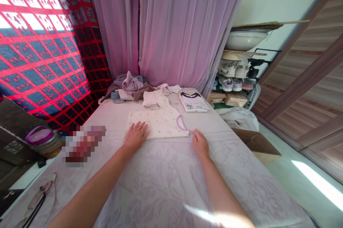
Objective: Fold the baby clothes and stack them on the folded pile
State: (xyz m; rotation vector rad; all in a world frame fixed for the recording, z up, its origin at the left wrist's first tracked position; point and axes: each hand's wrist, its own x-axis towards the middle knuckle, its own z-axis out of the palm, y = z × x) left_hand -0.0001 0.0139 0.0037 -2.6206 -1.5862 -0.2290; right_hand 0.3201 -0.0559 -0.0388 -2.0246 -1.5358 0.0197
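A cream long-sleeved baby top (pixel 152 122) with small prints and a purple-trimmed neckline lies flat on the bed, one long side straight and towards me. One sleeve stretches away from me and ends in a striped part. My left hand (pixel 135 135) rests flat on the hem end, fingers spread. Beside the neckline end, my right hand (pixel 200 144) lies on the sheet, fingers loosely bent, tips close to the top's corner. Whether they touch the cloth is hard to see.
A pile of crumpled clothes (pixel 131 87) sits at the far left of the bed (pixel 160 178). A folded white shirt (pixel 193 102) lies far right. Cables (pixel 43 199) lie near left. Beyond the right edge are a cardboard box (pixel 254 144) and a shoe rack (pixel 233 74).
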